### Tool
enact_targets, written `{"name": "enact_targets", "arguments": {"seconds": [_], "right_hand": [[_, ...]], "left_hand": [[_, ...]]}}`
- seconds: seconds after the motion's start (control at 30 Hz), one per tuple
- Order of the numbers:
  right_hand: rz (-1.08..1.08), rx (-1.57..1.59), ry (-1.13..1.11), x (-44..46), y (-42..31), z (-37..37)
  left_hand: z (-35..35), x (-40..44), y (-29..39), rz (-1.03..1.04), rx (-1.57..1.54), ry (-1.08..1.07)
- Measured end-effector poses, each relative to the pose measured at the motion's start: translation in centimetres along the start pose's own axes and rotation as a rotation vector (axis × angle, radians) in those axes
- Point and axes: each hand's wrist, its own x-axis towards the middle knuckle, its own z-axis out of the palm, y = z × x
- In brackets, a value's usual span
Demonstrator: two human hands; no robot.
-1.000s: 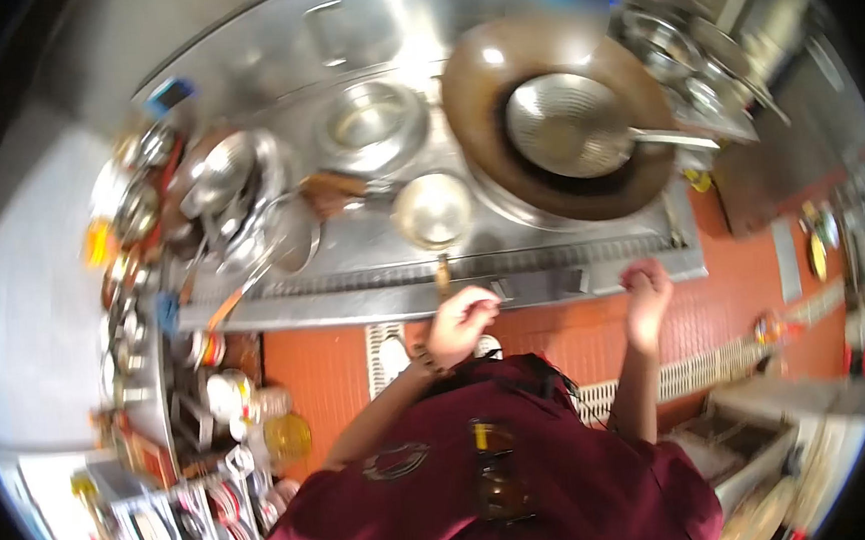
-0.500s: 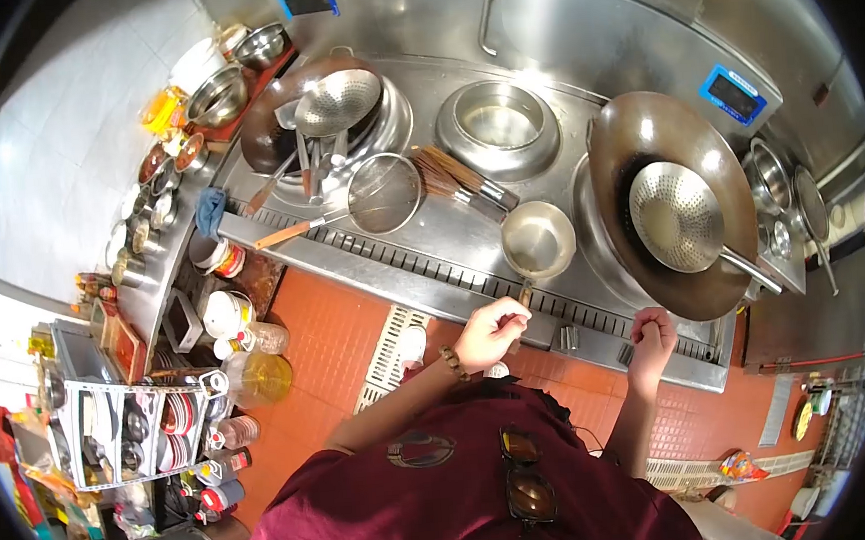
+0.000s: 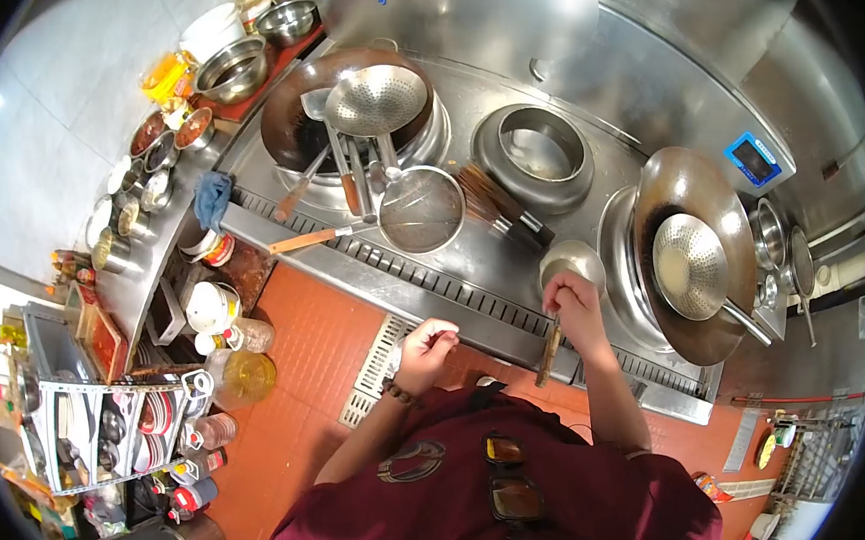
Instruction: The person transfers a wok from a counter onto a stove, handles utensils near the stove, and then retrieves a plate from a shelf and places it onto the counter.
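Note:
My right hand (image 3: 578, 310) is closed on the metal ladle, near where its wooden handle (image 3: 549, 352) meets the round bowl (image 3: 580, 256). Over the stove's front edge, my left hand (image 3: 426, 356) is curled closed, with nothing visible in it. Right of the ladle, a large wok (image 3: 666, 193) sits tilted on a burner ring, holding a perforated strainer (image 3: 691, 264). Left of it lie brushes (image 3: 488, 201) and a wire-mesh skimmer (image 3: 421, 209). Behind the brushes, a metal pot (image 3: 542, 144) sits on a ring.
At the left, another wok (image 3: 286, 115) holds a perforated ladle (image 3: 375, 99) and other utensils. A blue cloth (image 3: 212, 199) hangs at the stove's corner. Sauce bowls (image 3: 194, 129) line the left counter. Below stand an oil jug (image 3: 242, 377) and a dish rack (image 3: 113, 433).
My right hand has moved left onto the ladle, whose handle now angles down beside it. My left hand has moved left, away from the ladle. The view has shifted too.

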Motion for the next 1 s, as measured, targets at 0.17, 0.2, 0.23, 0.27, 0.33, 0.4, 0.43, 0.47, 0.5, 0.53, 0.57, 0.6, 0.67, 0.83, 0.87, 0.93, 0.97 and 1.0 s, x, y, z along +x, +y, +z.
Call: {"name": "enact_targets", "arguments": {"seconds": [0.17,0.2,0.23,0.27,0.33,0.4,0.43,0.47,0.5,0.53,0.57,0.6,0.67,0.83,0.87,0.93,0.97,1.0], "right_hand": [[0.039,0.075,-0.169,6.5,-0.8,5.8],[0.041,0.063,-0.206,7.8,-0.8,6.7],[0.058,0.054,-0.215,8.9,-0.9,7.5],[0.074,0.046,-0.223,10.0,-1.2,8.4],[0.119,0.03,-0.22,12.3,-1.7,10.3],[0.126,-0.023,-0.221,14.8,-1.2,11.6],[0.129,-0.048,-0.218,16.0,-0.9,12.2],[0.127,-0.033,-0.218,17.0,-0.5,12.8],[0.147,-0.046,-0.205,18.0,-0.5,13.5],[0.168,-0.058,-0.191,19.0,-0.5,14.2],[0.19,-0.07,-0.176,19.8,-0.5,14.8],[0.238,-0.079,-0.141,20.5,-0.5,15.5],[0.337,-0.096,-0.07,21.7,-0.3,16.9],[0.525,-0.036,-0.102,24.5,0.4,19.6],[0.576,-0.009,-0.134,25.1,0.3,20.0],[0.689,0.066,-0.183,26.5,0.8,20.6],[0.744,0.103,-0.21,27.1,1.2,20.8],[0.79,0.157,-0.215,27.6,1.6,21.1]], "left_hand": [[-5.2,0.0,0.4,-0.012,-0.008,0.117],[-6.0,0.0,0.9,-0.037,-0.051,0.136],[-6.8,0.0,1.2,-0.061,-0.094,0.154],[-7.5,0.0,1.2,-0.078,-0.133,0.181],[-9.0,0.2,1.2,-0.069,-0.122,0.218],[-10.4,0.4,1.9,-0.106,-0.126,0.246],[-11.1,0.5,2.1,-0.108,-0.126,0.255],[-11.7,0.5,2.2,-0.112,-0.126,0.263],[-12.3,0.7,2.5,-0.117,-0.125,0.27],[-12.9,0.7,3.2,-0.142,-0.106,0.272],[-13.6,0.8,3.2,-0.159,-0.107,0.27],[-14.4,0.9,3.1,-0.176,-0.107,0.268],[-15.6,1.0,3.1,-0.197,-0.11,0.265],[-17.8,1.6,3.9,-0.22,-0.133,0.286],[-18.2,1.7,3.9,-0.216,-0.13,0.278],[-19.0,1.8,4.0,-0.208,-0.127,0.262],[-19.3,1.8,4.0,-0.209,-0.123,0.264],[-19.5,1.8,4.2,-0.208,-0.12,0.267]]}}
